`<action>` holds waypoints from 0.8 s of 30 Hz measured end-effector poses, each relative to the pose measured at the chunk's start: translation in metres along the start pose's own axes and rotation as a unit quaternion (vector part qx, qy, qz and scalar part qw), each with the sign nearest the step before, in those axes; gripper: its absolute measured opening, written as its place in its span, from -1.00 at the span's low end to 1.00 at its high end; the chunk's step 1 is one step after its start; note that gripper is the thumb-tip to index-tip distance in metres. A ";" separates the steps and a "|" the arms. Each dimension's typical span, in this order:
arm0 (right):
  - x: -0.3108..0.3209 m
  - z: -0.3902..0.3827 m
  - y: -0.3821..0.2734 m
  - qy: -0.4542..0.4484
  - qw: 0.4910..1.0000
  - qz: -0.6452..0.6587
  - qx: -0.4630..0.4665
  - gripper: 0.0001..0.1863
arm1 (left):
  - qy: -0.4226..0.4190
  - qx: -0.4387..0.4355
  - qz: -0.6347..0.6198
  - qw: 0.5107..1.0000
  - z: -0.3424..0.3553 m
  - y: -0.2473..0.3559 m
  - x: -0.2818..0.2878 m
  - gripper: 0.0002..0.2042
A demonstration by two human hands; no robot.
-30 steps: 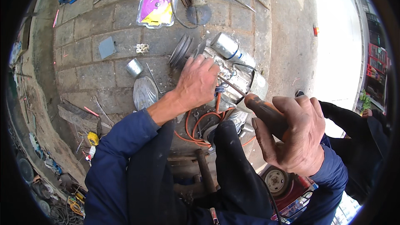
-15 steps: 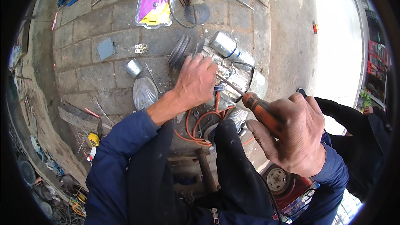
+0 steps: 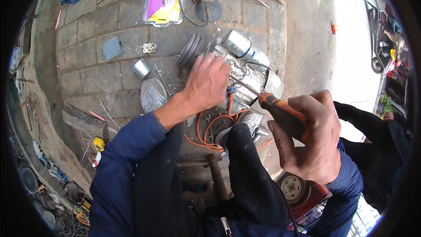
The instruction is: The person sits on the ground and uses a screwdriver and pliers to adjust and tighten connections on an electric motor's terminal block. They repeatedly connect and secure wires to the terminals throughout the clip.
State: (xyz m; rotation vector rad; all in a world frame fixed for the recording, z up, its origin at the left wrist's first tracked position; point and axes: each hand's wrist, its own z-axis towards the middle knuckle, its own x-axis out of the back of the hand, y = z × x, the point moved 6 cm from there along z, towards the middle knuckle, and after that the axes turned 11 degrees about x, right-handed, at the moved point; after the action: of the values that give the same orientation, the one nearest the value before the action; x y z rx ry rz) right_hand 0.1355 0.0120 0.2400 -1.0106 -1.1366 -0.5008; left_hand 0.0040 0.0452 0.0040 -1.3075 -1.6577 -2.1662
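Observation:
An electric motor (image 3: 253, 79) with a pale, dirty metal body lies on the paving before my knees. Its grooved pulley (image 3: 187, 52) is at the left end, and a silver cylinder (image 3: 236, 44) sits along its far side. My left hand (image 3: 205, 79) is closed over the motor's near left part; whatever its fingertips pinch is hidden beneath them. In my right hand (image 3: 318, 136) is a screwdriver (image 3: 287, 118) with an orange and black handle. Its shaft slants left to the motor, the tip close by my left fingers. The right thumb stands off the handle.
An orange cable (image 3: 202, 136) coils by my knees. Left of the motor lie a silver cover (image 3: 152, 95), a small metal cup (image 3: 141, 68) and a grey plate (image 3: 112, 48). Farther off are a packaged saw blade (image 3: 164, 6) and an angle grinder (image 3: 207, 0). Someone in dark clothes (image 3: 372, 149) is at right.
My right hand has turned on the screwdriver handle, its fingers raised and the thumb lower. The left hand keeps its place on the motor. The view has shifted slightly.

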 end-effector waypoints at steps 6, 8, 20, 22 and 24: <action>0.001 0.002 0.005 -0.003 0.996 0.075 -0.040 -0.36 | -0.003 0.004 0.003 1.000 0.001 0.000 0.000 -0.92; -0.002 0.006 0.004 -0.008 0.993 0.111 -0.043 -0.37 | 0.001 0.004 0.007 1.000 -0.001 -0.002 0.001 -0.92; -0.005 -0.010 0.019 0.056 0.987 0.124 -0.090 -0.52 | -0.011 0.012 -0.001 1.000 0.000 -0.001 0.000 -0.92; 0.000 -0.009 0.021 0.051 0.986 0.127 -0.090 -0.53 | -0.017 0.021 -0.003 1.000 0.001 -0.002 0.000 -0.91; 0.004 -0.013 0.022 0.056 0.986 0.130 -0.093 -0.54 | -0.007 0.012 -0.008 1.000 0.001 -0.001 0.002 -0.90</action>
State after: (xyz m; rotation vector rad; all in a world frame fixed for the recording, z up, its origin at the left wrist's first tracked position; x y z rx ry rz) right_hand 0.1608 0.0129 0.2339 -1.2570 -0.8534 -0.4528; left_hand 0.0029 0.0469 0.0042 -1.3097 -1.6992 -2.1448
